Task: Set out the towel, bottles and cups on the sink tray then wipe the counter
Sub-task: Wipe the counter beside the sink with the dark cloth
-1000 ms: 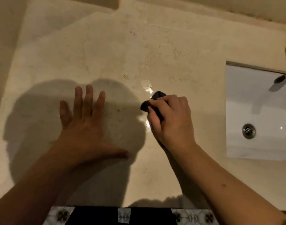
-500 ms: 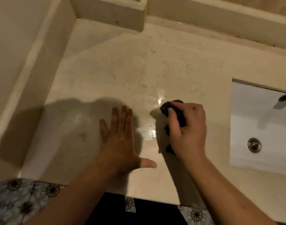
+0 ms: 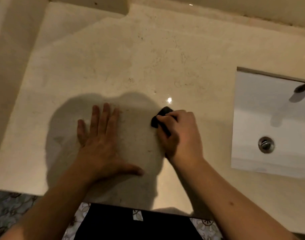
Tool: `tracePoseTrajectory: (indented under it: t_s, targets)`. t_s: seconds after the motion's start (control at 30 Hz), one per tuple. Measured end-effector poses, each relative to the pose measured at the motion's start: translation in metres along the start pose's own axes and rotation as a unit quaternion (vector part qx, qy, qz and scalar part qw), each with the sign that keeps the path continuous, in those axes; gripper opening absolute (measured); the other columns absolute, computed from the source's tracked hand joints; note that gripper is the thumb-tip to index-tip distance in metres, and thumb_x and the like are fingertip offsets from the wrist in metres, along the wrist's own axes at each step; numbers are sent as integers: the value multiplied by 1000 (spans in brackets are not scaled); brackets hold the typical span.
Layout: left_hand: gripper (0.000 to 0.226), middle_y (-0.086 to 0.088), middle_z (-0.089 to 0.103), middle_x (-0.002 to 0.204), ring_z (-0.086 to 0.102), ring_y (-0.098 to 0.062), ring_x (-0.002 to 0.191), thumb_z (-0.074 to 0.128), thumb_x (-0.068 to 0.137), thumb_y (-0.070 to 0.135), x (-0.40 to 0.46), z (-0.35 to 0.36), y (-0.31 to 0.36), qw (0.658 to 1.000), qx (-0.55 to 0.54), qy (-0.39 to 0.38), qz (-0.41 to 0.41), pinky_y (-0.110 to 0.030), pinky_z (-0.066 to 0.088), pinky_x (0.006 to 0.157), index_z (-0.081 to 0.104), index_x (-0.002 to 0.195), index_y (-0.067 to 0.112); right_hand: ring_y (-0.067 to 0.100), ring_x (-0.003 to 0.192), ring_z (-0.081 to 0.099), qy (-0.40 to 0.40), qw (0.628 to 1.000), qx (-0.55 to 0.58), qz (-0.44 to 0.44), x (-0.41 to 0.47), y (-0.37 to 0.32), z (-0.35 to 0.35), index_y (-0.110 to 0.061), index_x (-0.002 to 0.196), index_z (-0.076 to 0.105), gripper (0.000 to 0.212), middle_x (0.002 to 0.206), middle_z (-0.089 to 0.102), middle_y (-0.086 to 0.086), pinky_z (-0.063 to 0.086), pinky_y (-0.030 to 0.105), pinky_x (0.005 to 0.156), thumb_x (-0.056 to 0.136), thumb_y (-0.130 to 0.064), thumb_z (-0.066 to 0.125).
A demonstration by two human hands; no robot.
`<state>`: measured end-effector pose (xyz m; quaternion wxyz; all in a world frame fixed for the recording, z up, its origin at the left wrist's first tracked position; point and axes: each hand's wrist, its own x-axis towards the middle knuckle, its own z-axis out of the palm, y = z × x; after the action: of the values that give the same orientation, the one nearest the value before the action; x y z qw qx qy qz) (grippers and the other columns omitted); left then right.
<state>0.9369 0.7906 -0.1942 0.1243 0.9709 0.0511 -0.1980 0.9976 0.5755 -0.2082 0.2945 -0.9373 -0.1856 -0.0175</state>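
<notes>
Dark cloth (image 3: 163, 118) sits bunched under the right hand (image 3: 181, 135), fingers curled around it. Unwiped counter (image 3: 131, 66) stretches far and left. Left hand (image 3: 99, 144) lies flat, fingers spread, just left of it.

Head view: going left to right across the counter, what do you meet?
Side wall → left hand, flat on the counter → dark wiping cloth → right hand gripping that cloth → white sink basin → its drain.
</notes>
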Motion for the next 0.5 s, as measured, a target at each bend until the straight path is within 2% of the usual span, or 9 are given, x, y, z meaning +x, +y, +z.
tracePoseTrajectory:
  t_s: [0.17, 0.3, 0.37, 0.43, 0.5]
  targets:
    - [169, 1, -21, 166, -31, -19, 148, 42, 22, 110, 0, -1, 3, 1000, -4, 0, 3, -61, -13, 117, -14, 157, 25, 27, 104, 48, 40, 993, -56, 99, -7, 57, -42, -13, 117, 72, 25, 110, 59, 12, 39, 29, 81, 93, -18, 67]
    - [169, 3, -12, 168, -23, -19, 151, 45, 19, 108, -3, -8, 7, 1000, -21, 18, -4, -60, -7, 118, -5, 158, 27, 22, 112, 44, 47, 987, -18, 156, -11, 62, -61, -14, 121, 70, 23, 115, 59, 9, 35, 25, 88, 99, -18, 61]
    - [165, 2, -7, 168, -14, -21, 153, 47, 21, 107, -10, -11, 9, 1000, -19, 12, -9, -59, -2, 119, 1, 159, 27, 19, 113, 45, 57, 986, 16, 159, -15, 50, -66, -16, 121, 70, 24, 116, 59, 6, 31, 15, 88, 100, -19, 60]
    - [147, -1, 5, 169, 0, -24, 154, 56, 37, 100, -23, -12, 15, 1000, -13, 21, 7, -59, 8, 118, 16, 158, 28, 14, 112, 45, 45, 989, 41, 134, -20, 32, -68, -19, 121, 70, 24, 115, 59, 1, 31, 10, 86, 99, -23, 61]
    - [114, 0, 22, 166, 15, -22, 153, 69, 60, 82, -37, -13, 22, 999, -19, 43, 19, -54, 18, 117, 33, 153, 29, 14, 113, 46, 11, 994, 44, 103, -30, 16, -69, -21, 120, 70, 24, 116, 57, 0, 33, 14, 86, 98, -26, 62]
